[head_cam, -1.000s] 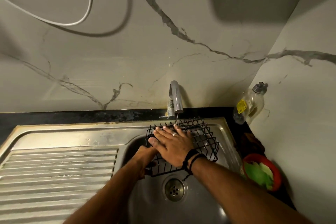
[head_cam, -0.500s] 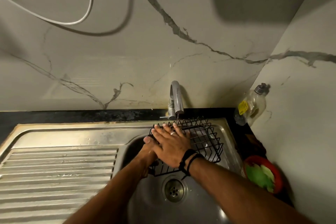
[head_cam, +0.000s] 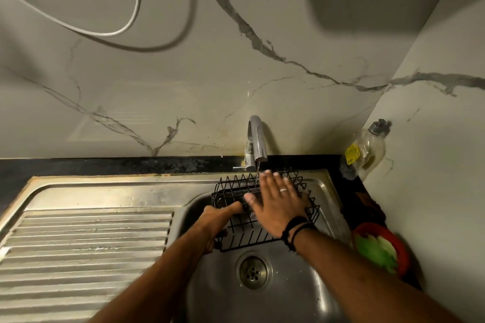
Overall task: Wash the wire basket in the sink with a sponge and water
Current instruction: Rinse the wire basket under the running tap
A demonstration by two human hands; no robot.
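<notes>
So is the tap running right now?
On: a thin stream falls from the tap spout onto the wire basket beside the right hand.

- We see a black wire basket (head_cam: 265, 215) of thin crossing bars over the dull steel-grey sink (head_cam: 294, 288).
- We see a ribbed, striped draining board (head_cam: 86, 252) in the same steel grey.
- We see pale cream walls (head_cam: 157, 92) with grey marble veins.
- We see a black worktop (head_cam: 105, 165) strip.
- We see a clear bottle (head_cam: 363, 155) with a yellow label.
- We see a red bowl (head_cam: 380, 249) holding something green.
- We see black bands (head_cam: 296, 231) on one wrist.
</notes>
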